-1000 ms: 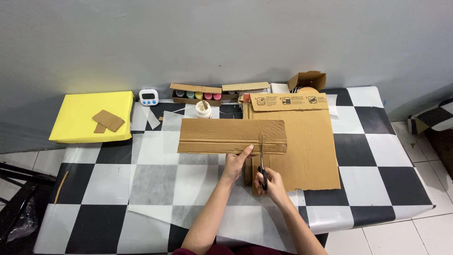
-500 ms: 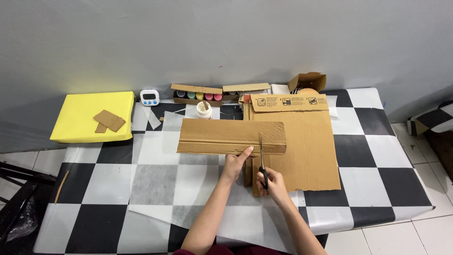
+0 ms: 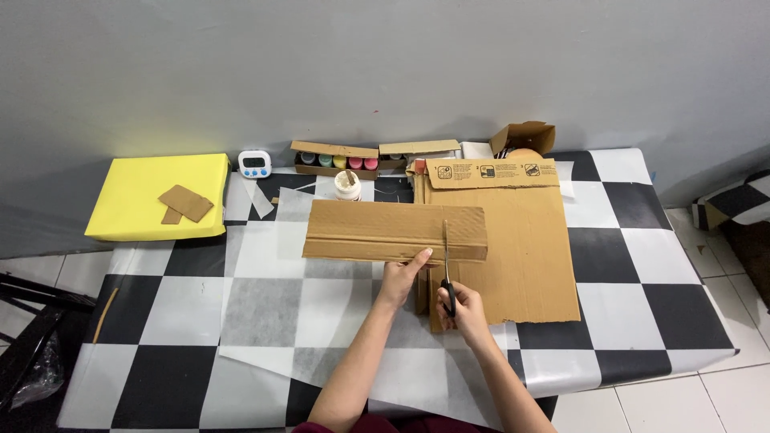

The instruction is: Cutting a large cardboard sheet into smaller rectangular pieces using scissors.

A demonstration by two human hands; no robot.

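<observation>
Folded brown cardboard strip [image 3: 377,231] lies across the checkered tabletop [image 3: 642,321] atop a larger cardboard sheet [image 3: 521,248]; the left hand [image 3: 399,277] presses its near edge steady, its grip released, while the right hand [image 3: 461,309] clenches black-handled scissors [image 3: 447,269] cutting into it.

Plain grey wall [image 3: 385,72], b/w checkered table [image 3: 634,265], white tiled floor [image 3: 666,405]

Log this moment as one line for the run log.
left hand pressing cardboard strip | right hand holding scissors, blades across strip | large cardboard sheet beneath | checkered table
</observation>
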